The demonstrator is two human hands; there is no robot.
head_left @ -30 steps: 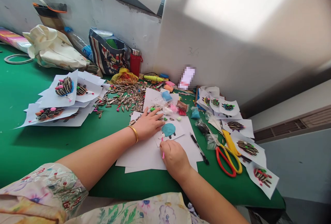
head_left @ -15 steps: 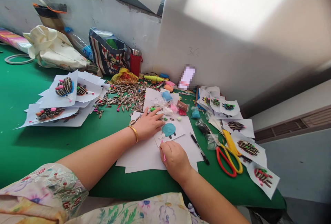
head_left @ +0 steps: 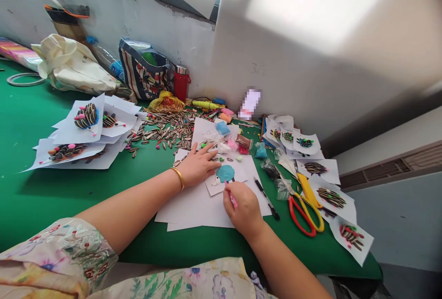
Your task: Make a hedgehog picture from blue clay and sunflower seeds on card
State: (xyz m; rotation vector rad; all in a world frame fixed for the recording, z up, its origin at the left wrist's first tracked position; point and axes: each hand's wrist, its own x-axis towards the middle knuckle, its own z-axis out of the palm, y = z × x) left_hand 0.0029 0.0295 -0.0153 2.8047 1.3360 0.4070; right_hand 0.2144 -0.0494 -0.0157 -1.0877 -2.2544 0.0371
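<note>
My left hand (head_left: 196, 166) lies flat with fingers spread, its fingertips at the left edge of a small white card (head_left: 214, 189). On that card is a blue clay hedgehog shape (head_left: 225, 173) with a pale pointed face and dark feet. My right hand (head_left: 243, 207) is closed around a slim pink modelling tool (head_left: 234, 201). The tool's tip meets the lower edge of the blue shape, beside the feet. Under the card are larger white sheets (head_left: 188, 216). A black pen (head_left: 266, 198) rests just right of my right hand.
Sunflower seeds (head_left: 169, 129) are heaped behind my left hand. Small bags of coloured clay (head_left: 243, 141) sit beyond the card. Scissors (head_left: 304, 214) and a yellow cutter (head_left: 308, 189) lie at right. Finished seed-hedgehog cards (head_left: 331, 197) line the right edge; more cards (head_left: 86, 138) are stacked left.
My right hand has moved right and slightly up, carrying the pink tool from the hedgehog's face to the underside of its blue body. My left hand has stayed put.
</note>
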